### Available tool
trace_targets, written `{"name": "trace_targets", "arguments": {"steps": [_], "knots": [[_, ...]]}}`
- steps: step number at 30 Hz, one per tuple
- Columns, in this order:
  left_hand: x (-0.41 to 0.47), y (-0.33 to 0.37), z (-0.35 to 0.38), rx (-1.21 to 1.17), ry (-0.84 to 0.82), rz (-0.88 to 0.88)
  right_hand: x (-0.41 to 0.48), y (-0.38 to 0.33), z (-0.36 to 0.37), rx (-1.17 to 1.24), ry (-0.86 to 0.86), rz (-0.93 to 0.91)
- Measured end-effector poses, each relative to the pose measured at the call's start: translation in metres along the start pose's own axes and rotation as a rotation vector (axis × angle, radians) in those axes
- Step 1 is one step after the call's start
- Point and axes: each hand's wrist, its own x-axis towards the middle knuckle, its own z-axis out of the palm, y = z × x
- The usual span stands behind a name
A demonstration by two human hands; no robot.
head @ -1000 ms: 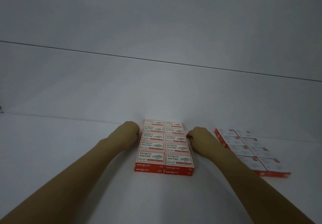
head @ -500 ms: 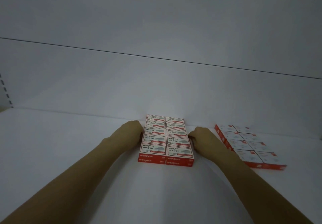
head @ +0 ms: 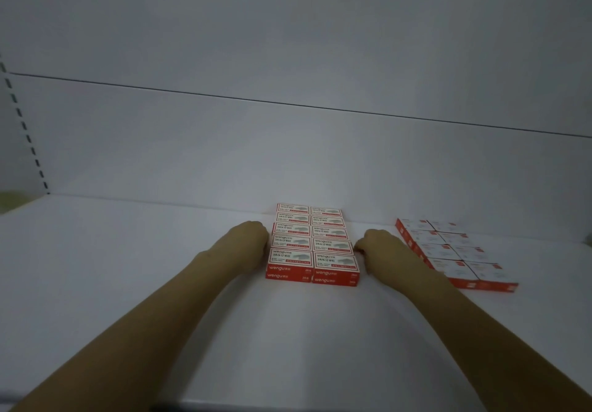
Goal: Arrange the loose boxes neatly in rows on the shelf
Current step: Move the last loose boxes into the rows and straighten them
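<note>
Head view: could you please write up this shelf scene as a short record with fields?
shelf: white, holds two groups of boxes
middle block: red-and-white boxes, two columns, five rows, two layers at the front
left hand: against the middle block's left side
right hand: against the middle block's right side
grip: cannot tell from this view
right block: two columns, apart from the middle block, untouched

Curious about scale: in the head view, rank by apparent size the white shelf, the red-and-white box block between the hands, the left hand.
White shelf, largest by far.
Central red-and-white cardboard box block.
Left hand, smallest; beside the block, so nearness hardly skews this.
</note>
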Motion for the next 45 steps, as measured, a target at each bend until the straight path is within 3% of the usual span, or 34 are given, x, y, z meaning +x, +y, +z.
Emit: {"name": "trace_targets", "arguments": {"steps": [17, 23, 31, 36, 45], "knots": [[-0.028, 0.011, -0.002, 0.064, -0.005, 0.056, -0.031, -0.019, 0.003, -0.062, 0.004, 0.028], [-0.029, 0.001, -0.008, 0.089, 0.062, -0.023, -0.046, 0.000, -0.009, -0.095, 0.068, 0.100], [-0.006, 0.069, -0.035, 0.014, 0.264, 0.133, -0.062, 0.070, -0.042, -0.142, 0.074, 0.209], [0.021, 0.146, -0.029, -0.019, 0.231, 0.220, -0.071, 0.137, -0.044, -0.122, 0.095, 0.288], [0.077, 0.225, 0.015, -0.100, 0.116, 0.004, -0.059, 0.252, -0.008, -0.040, 0.043, 0.230]]}}
